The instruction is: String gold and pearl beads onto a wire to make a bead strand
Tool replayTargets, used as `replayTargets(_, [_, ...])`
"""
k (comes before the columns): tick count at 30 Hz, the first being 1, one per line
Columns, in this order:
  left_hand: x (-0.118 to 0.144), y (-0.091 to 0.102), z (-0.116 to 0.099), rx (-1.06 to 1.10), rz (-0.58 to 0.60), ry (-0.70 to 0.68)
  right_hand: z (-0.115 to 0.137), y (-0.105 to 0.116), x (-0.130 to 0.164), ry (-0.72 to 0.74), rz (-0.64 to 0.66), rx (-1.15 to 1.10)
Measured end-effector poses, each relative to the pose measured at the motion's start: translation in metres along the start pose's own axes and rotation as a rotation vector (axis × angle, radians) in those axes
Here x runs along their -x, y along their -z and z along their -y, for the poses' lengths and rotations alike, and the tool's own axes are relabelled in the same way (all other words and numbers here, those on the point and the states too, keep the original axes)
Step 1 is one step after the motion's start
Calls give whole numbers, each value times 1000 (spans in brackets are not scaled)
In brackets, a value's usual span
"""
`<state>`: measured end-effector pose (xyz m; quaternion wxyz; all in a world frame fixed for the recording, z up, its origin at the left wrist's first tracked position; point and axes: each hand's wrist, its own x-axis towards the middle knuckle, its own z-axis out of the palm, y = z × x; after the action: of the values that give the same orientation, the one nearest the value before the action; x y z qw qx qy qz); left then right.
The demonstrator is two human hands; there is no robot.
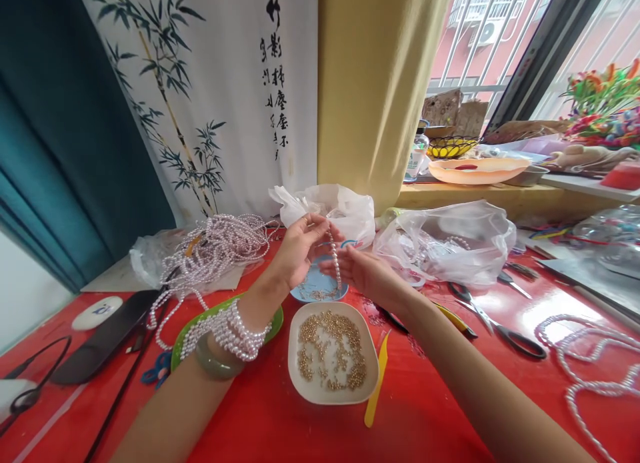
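Pinching a glossy, pale-pink strand of round beads (335, 260) in left hand (299, 245), with unclear grip in right hand (364, 268), near squarish cream dish (320, 397) of small gold beads (357, 375).

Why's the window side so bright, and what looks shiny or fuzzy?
Head view: daylight comes through the window, washing the outside pale; same head view: glare on the right of the red tabletop; head view again: flowers look fuzzy.

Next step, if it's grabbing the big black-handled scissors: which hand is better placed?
Right hand, probably: the scissors lie on that side, nearer to it. The left hand is pinching the bead strand and would reach across.
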<state>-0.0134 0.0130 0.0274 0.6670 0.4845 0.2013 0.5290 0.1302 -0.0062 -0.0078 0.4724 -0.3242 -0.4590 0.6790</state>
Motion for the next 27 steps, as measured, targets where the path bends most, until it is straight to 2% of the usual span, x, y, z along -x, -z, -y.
replayTargets(3, [-4,6,-4,76,-112,-122,-11,0,-1,-124,122,-32])
replayTargets(7, [-10,15,-7,99,-227,-224,-10,-5,4,-189,178,-43])
replayTargets(17, [-14,25,-5,75,-313,-352,-3,-19,11,-246,97,25])
replayTargets(23, [-17,32,-2,74,-332,-372,-6,-23,11,-191,79,18])
replayTargets(27, [-18,34,0,107,-357,-339,-11,-23,10,-161,91,61])
